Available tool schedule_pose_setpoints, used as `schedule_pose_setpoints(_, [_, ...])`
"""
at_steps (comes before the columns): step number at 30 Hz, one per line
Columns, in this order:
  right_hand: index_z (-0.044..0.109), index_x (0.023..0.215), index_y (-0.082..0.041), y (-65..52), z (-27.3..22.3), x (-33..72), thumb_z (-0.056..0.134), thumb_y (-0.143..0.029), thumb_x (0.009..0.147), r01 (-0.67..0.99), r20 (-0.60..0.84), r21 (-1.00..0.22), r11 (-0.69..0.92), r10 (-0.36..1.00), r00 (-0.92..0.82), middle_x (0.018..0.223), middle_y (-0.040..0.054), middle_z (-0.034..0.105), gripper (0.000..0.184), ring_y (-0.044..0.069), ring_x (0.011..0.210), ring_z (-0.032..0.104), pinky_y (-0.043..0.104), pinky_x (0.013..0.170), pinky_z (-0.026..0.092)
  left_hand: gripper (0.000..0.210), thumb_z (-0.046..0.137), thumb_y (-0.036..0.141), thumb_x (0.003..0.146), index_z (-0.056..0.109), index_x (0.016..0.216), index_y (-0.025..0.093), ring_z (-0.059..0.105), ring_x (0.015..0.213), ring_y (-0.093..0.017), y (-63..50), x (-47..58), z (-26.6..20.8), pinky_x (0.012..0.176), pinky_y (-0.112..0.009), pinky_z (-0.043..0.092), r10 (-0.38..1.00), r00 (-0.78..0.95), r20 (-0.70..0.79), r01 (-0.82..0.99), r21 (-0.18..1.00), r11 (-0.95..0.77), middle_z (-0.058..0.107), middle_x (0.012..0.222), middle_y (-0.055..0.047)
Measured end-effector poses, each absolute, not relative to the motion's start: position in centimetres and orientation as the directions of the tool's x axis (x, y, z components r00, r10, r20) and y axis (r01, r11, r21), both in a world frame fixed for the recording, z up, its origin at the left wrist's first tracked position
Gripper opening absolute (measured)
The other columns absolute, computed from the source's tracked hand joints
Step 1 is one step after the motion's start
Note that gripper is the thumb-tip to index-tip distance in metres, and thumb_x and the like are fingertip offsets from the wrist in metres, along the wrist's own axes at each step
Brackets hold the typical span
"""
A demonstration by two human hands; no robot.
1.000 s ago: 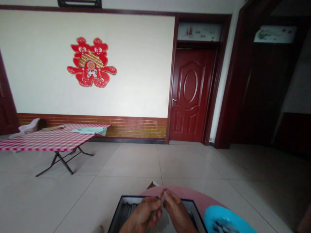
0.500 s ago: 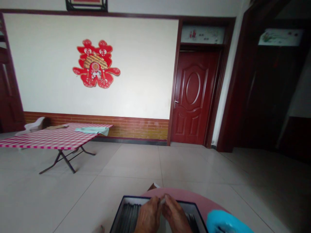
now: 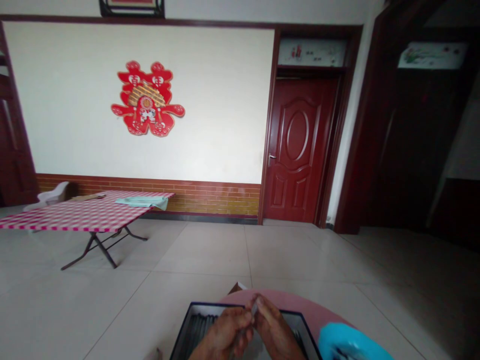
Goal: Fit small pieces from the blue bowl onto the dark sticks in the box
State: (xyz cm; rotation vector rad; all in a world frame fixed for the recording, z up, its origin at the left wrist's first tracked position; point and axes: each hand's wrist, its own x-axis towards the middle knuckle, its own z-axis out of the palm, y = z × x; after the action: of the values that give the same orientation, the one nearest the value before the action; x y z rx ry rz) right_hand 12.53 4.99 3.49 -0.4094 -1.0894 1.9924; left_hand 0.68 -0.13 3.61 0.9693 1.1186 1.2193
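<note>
Over a shallow dark-rimmed box, my two hands meet with fingers closed. My left hand is curled, its thumb and fingers pressed together near my right fingertips. Pinched in my right hand is a small pale, slender piece; its kind is too small to make out. The left fingers touch its lower part. In the box's left side lies a row of thin dark sticks, perhaps pens. More thin pieces show at the right side, partly hidden by my right hand.
The box rests on a round pink table. A bright blue container with dark contents stands right of it. Farther off, a folding table with a checked cloth stands at left, a red door behind.
My left hand has turned and tilted, its thumb now lying across toward the right fingertips. The pale piece has swung more upright. My right hand has shifted slightly.
</note>
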Motion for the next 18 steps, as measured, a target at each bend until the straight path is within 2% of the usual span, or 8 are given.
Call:
schedule_pose_setpoints(2, [0.065, 0.083, -0.018, 5.0, 3.1, 12.4, 0.065, -0.047, 0.070, -0.495, 0.046, -0.801, -0.336, 0.791, -0.611, 0.076, 0.0048, 0.066, 0.032, 0.020, 0.073, 0.061, 0.032, 0.067, 0.047, 0.049, 0.058, 0.063, 0.062, 0.058, 0.066, 0.014, 0.037, 0.036, -0.007, 0.3, 0.8, 2.8, 0.037, -0.020, 0.025, 0.996, -0.073, -0.055, -0.091, 0.995, 0.048, 0.049, 0.050, 0.003])
schedule_pose_setpoints(5, [0.065, 0.090, -0.019, 5.2, 2.3, 12.4, 0.070, -0.047, 0.065, -0.489, -0.041, -0.789, -0.371, 0.827, -0.561, 0.087, 0.0071, 0.068, 0.038, 0.023, 0.084, 0.062, 0.035, 0.071, 0.048, 0.037, 0.053, 0.053, 0.070, 0.057, 0.069, 0.016, 0.044, 0.042, -0.010, 0.8, 1.0, 1.6, 0.042, -0.022, 0.030, 0.973, -0.221, 0.067, 0.191, 0.981, -0.025, 0.053, 0.053, 0.002])
schedule_pose_setpoints(8, [0.066, 0.086, -0.018, 5.3, 1.7, 12.6, 0.074, -0.044, 0.059, -0.470, -0.079, -0.813, -0.345, 0.864, -0.498, 0.087, 0.0077, 0.068, 0.039, 0.025, 0.086, 0.062, 0.037, 0.074, 0.048, 0.021, 0.050, 0.037, 0.076, 0.055, 0.069, 0.018, 0.054, 0.058, -0.015, 0.7, 0.9, 0.8, 0.054, -0.024, 0.036, 0.916, -0.291, 0.278, 0.526, 0.846, -0.090, 0.059, 0.062, -0.001])
schedule_pose_setpoints(11, [0.068, 0.084, -0.017, 5.3, 1.3, 12.6, 0.075, -0.042, 0.059, -0.471, -0.073, -0.825, -0.313, 0.885, -0.460, 0.087, 0.0075, 0.069, 0.036, 0.025, 0.085, 0.063, 0.037, 0.077, 0.048, 0.017, 0.044, 0.031, 0.082, 0.056, 0.077, 0.019, 0.058, 0.066, -0.018, 0.2, 0.9, 0.6, 0.061, -0.026, 0.037, 0.885, -0.268, 0.380, 0.732, 0.677, -0.069, 0.063, 0.069, -0.004])
schedule_pose_setpoints(13, [0.068, 0.085, -0.017, 5.3, 1.3, 12.6, 0.073, -0.042, 0.061, -0.475, -0.067, -0.825, -0.306, 0.887, -0.456, 0.088, 0.0076, 0.069, 0.034, 0.024, 0.085, 0.062, 0.037, 0.078, 0.047, 0.021, 0.039, 0.031, 0.085, 0.056, 0.082, 0.020, 0.060, 0.069, -0.020, 0.0, 1.0, 0.8, 0.062, -0.027, 0.038, 0.884, -0.235, 0.405, 0.783, 0.618, -0.075, 0.064, 0.074, -0.007])
schedule_pose_setpoints(15, [0.069, 0.084, -0.017, 5.3, 1.6, 12.6, 0.072, -0.042, 0.063, -0.473, -0.051, -0.833, -0.287, 0.891, -0.451, 0.088, 0.0073, 0.069, 0.033, 0.023, 0.084, 0.061, 0.037, 0.078, 0.047, 0.024, 0.037, 0.033, 0.085, 0.057, 0.083, 0.020, 0.060, 0.071, -0.021, 0.0, 1.2, 1.2, 0.062, -0.028, 0.038, 0.883, -0.216, 0.416, 0.768, 0.631, -0.110, 0.064, 0.076, -0.008])
schedule_pose_setpoints(16, [0.069, 0.083, -0.018, 5.3, 1.8, 12.7, 0.072, -0.042, 0.063, -0.471, -0.037, -0.840, -0.269, 0.895, -0.445, 0.087, 0.0069, 0.069, 0.032, 0.023, 0.084, 0.061, 0.036, 0.078, 0.047, 0.025, 0.037, 0.036, 0.084, 0.057, 0.081, 0.020, 0.060, 0.068, -0.020, 0.1, 1.4, 1.5, 0.060, -0.027, 0.038, 0.889, -0.230, 0.395, 0.722, 0.682, -0.116, 0.063, 0.072, -0.007])
schedule_pose_setpoints(18, [0.069, 0.080, -0.018, 5.4, 2.3, 12.9, 0.071, -0.042, 0.064, -0.472, 0.022, -0.855, -0.216, 0.893, -0.449, 0.085, 0.0058, 0.068, 0.028, 0.022, 0.084, 0.059, 0.034, 0.077, 0.046, 0.032, 0.041, 0.046, 0.081, 0.055, 0.070, 0.019, 0.054, 0.053, -0.017, 0.2, 1.5, 2.3, 0.051, -0.025, 0.036, 0.932, -0.276, 0.236, 0.512, 0.857, -0.065, 0.058, 0.059, -0.004])
